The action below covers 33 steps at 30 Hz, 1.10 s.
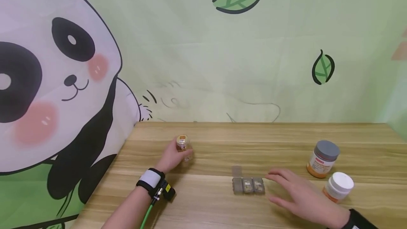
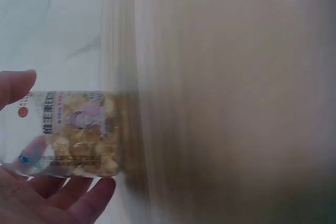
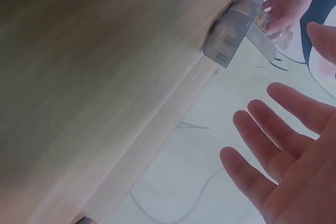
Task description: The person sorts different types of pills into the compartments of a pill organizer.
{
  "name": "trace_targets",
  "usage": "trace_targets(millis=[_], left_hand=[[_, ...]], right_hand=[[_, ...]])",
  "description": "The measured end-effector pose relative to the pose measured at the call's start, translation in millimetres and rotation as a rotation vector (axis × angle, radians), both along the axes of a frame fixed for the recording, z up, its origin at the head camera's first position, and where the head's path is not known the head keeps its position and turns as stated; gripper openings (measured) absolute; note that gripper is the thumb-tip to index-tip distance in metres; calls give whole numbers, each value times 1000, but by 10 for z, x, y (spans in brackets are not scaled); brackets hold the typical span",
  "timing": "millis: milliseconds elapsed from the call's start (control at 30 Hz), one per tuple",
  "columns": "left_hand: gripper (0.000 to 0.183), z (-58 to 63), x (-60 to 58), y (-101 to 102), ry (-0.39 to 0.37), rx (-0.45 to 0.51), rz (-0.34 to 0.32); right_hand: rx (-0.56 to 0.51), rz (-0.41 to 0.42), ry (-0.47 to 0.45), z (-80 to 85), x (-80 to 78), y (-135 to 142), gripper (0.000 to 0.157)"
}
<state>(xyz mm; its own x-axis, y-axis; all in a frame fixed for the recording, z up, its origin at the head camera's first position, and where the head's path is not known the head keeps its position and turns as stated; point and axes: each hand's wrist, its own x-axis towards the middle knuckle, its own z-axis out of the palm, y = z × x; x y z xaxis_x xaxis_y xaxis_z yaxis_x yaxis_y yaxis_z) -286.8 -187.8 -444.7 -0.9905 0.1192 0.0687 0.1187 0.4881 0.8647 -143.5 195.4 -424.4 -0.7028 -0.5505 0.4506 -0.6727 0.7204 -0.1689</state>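
At the left of the table, my left hand (image 1: 170, 157) grips a clear pill bottle (image 1: 183, 143) with a gold-coloured lid. The left wrist view shows the bottle (image 2: 79, 135) part full of yellowish capsules, fingers on one side and thumb on the other. A small grey see-through pill organizer (image 1: 248, 186) lies mid-table, its leftmost compartment's lid (image 1: 236, 170) flipped up; small contents show faintly in the other two compartments. Just right of it is my right hand (image 1: 300, 193), fingers spread and holding nothing. In the right wrist view the organizer (image 3: 228, 32) stands beyond the fingertips.
A jar with a grey lid and orange base (image 1: 322, 159) stands at the right. In front of it is a white-lidded jar (image 1: 339, 186), partly behind my right hand. The wooden table (image 1: 222, 140) ends at a green cloth backdrop (image 1: 197, 52) with a panda print.
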Motion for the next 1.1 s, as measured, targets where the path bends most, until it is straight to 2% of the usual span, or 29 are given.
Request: trace_targets(millis=[133, 333, 467, 600, 800, 933, 1100], left_hand=[[40, 44, 241, 37, -1, -19, -92], [45, 79, 640, 119, -23, -42, -248], [47, 86, 868, 228, -68, -20, -345], [46, 105, 1047, 367, -127, -20, -442], [40, 112, 1210, 623, -118, -19, -625], [41, 131, 1255, 805, -157, -1, -740], [44, 130, 1281, 1028, -210, 10, -844]], right_hand=[[-11, -6, -20, 37, 48, 14, 53], [-24, -4, -34, 67, 92, 17, 54], [-26, -5, -33, 74, 107, 21, 55], [-20, -12, -39, 82, 123, 19, 55], [-17, -6, -28, 84, 135, 6, 55], [-13, 14, -27, 107, 153, -7, 56], [6, 27, -66, 135, 193, -34, 57]])
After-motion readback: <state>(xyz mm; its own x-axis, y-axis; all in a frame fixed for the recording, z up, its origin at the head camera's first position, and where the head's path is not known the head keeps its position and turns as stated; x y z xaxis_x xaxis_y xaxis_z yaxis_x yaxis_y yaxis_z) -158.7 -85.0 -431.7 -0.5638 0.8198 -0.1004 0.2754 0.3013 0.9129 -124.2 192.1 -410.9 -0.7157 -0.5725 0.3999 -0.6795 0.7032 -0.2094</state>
